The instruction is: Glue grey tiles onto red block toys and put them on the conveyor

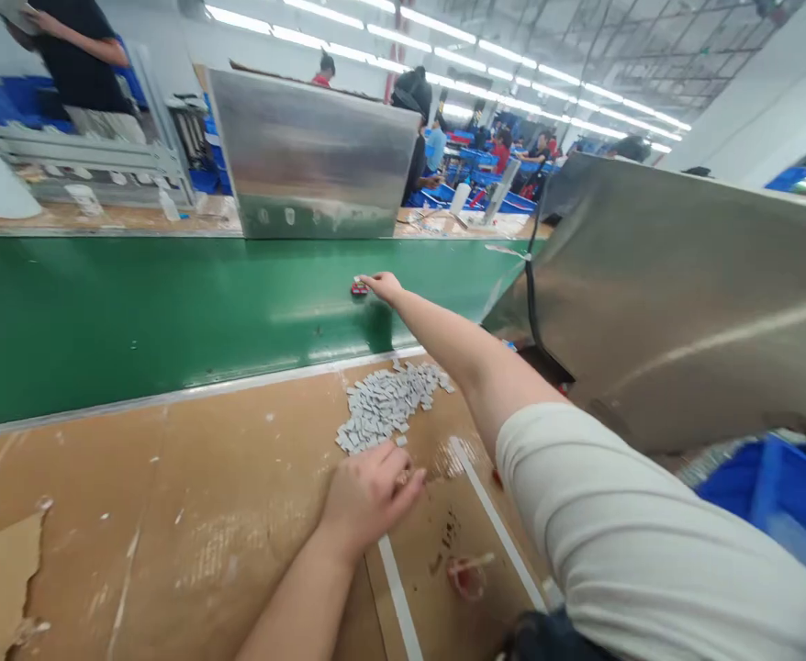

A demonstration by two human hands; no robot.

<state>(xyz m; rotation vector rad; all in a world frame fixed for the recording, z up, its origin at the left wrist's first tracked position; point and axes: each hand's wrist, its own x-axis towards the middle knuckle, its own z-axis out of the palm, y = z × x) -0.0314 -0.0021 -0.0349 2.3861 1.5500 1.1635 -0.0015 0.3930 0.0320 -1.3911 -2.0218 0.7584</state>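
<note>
My right hand [382, 286] reaches far forward over the green conveyor belt [169, 303], its fingertips pinched on a small red and white part [360, 287]. I cannot tell whether the part touches the belt. Nearer to me, my left hand [372, 487] rests low over the cardboard-covered table [238, 468] with its fingers curled towards the thumb. Whatever lies between those fingers is too small to make out. Just beyond the left hand spreads a pile of small flat grey pieces [393, 404], close to the belt's near edge.
A small cup of reddish stuff [467, 578] with a stick across it stands on the table. Metal panels rise across the belt [320, 156] and at the right [706, 303]. A blue bin [775, 496] is at the lower right. Other people work beyond the belt.
</note>
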